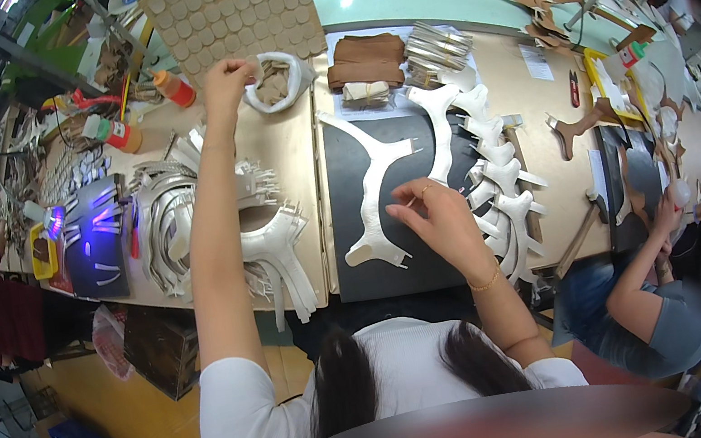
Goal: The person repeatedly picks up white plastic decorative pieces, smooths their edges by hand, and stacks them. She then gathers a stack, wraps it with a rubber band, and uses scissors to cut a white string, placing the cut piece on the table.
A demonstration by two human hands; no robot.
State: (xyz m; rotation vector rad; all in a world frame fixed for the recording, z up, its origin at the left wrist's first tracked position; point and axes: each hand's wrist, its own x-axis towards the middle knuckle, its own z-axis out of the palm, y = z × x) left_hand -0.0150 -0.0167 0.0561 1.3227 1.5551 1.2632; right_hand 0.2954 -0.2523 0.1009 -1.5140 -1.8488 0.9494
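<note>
My left hand [228, 82] is stretched far forward, its fingers pinched together beside a white plastic bag [305, 77] of tan, flat pieces. Whatever the fingertips hold is too small to make out. Over a black mat [388, 282] hovers my right hand [443, 221], loosely curled, with a small gap between thumb and fingers. Just left of it a white, branching strap-like leather piece [376, 192] lies flat on the mat. Several similar white pieces [504, 172] overlap in a row along the mat's right side.
Silvery-white cut pieces [162, 217] are piled to the left under my left forearm. Brown leather [364, 61] and bundled strips [437, 54] lie at the back. A hammer [579, 233] rests on the right. Orange-capped bottles [174, 89] stand back left. A co-worker [668, 315] sits at right.
</note>
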